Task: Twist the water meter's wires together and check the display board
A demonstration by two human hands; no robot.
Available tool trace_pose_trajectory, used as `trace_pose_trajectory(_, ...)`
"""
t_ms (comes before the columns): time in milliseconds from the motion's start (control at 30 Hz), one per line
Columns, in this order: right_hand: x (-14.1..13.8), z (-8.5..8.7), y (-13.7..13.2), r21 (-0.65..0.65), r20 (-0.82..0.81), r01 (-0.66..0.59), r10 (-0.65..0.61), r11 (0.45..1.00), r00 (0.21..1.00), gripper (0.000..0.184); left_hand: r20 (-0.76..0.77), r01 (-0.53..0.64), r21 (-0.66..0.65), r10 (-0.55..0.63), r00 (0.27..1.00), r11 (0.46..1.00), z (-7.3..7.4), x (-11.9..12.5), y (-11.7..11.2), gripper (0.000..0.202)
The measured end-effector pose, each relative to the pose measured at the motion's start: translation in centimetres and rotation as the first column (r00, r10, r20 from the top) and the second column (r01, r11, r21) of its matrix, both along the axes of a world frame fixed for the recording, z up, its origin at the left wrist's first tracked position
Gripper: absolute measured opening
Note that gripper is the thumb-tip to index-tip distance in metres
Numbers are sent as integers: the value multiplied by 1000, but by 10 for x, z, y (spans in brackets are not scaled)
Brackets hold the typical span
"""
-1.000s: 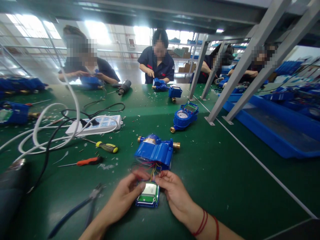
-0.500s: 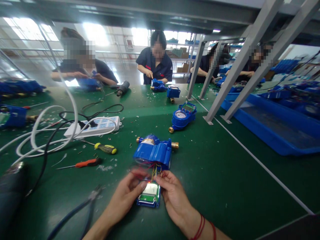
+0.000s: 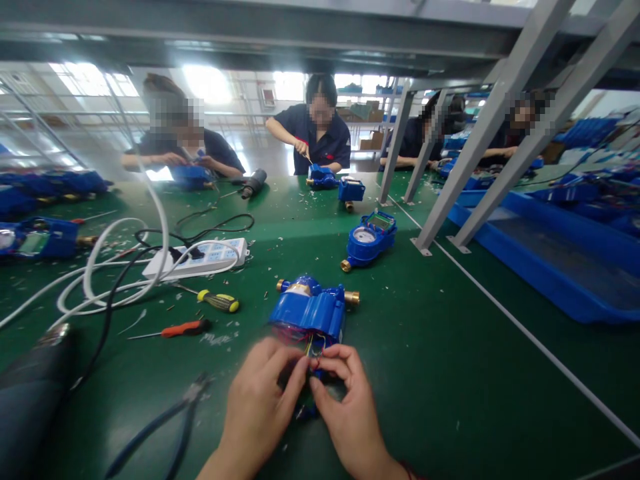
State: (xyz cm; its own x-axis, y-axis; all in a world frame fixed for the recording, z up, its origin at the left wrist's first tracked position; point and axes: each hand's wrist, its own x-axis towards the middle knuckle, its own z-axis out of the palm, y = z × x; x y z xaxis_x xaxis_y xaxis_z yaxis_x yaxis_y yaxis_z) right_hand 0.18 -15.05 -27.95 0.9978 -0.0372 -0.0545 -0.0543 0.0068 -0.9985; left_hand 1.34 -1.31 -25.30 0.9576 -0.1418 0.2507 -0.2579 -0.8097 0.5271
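A blue water meter body (image 3: 311, 311) with brass ends lies on the green table (image 3: 430, 360) just beyond my hands. Thin coloured wires (image 3: 311, 345) run from it down to a small blue circuit module (image 3: 303, 408), which is now mostly hidden under my fingers. My left hand (image 3: 263, 407) and my right hand (image 3: 345, 410) are both closed, their fingertips pinching the wires where they meet, right above the module.
Blue-handled pliers (image 3: 160, 423) lie at my left, an orange screwdriver (image 3: 184, 328) and a yellow-black one (image 3: 219, 301) beyond. A white power strip (image 3: 197, 259) with cables sits further left. Another meter (image 3: 369, 239) lies ahead. Co-workers sit across; a blue tray (image 3: 545, 267) and steel struts (image 3: 470, 147) stand right.
Both hands have moved up over the module and closed together on the wires; the green board that showed between them is now covered. The view has tilted slightly.
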Motion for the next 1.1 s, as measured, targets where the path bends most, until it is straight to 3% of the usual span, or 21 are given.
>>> trace_pose_trajectory(167, -4, 5, 3, -159, 32, 2, 3, 987, 999, 31, -242, -15, -10, 12, 970, 1000, 18, 15, 1, 24)
trace_pose_trajectory(333, -3, -1, 9, -98, 54, 18, -13, 995, 998, 32, -339, -3, -140, -45, 940, 990, 27, 19, 1, 25)
trace_pose_trajectory(467, -1, -10, 12, -102, 32, 21, -18, 995, 999, 28, -267, -1, -232, -63, 961, 973, 15, 17, 5, 27)
trace_pose_trajectory(567, -2, -12, 11, -129, 0, -80, 81, 988, 997, 21, -195, 31, -319, -97, 976, 947, 4, 13, 9, 22)
trace_pose_trajectory(700, -3, -8, 7, -159, -4, -167, 168, 973, 986, 17, -163, 9, -403, -81, 983, 915, -8, 6, 13, 17)
trace_pose_trajectory(833, 1, -1, 1, -185, 32, -196, 206, 963, 978, 19, -135, -29, -399, -27, 990, 916, -16, 2, 14, 17)
trace_pose_trajectory(933, 9, 5, -5, -314, 20, -239, 258, 919, 966, 21, -140, -58, -366, 7, 990, 929, -14, 3, 11, 18)
trace_pose_trajectory(1100, 20, 20, -14, -599, 41, -239, 327, 764, 944, 19, -327, -111, -414, -34, 944, 904, -2, 12, 5, 19)
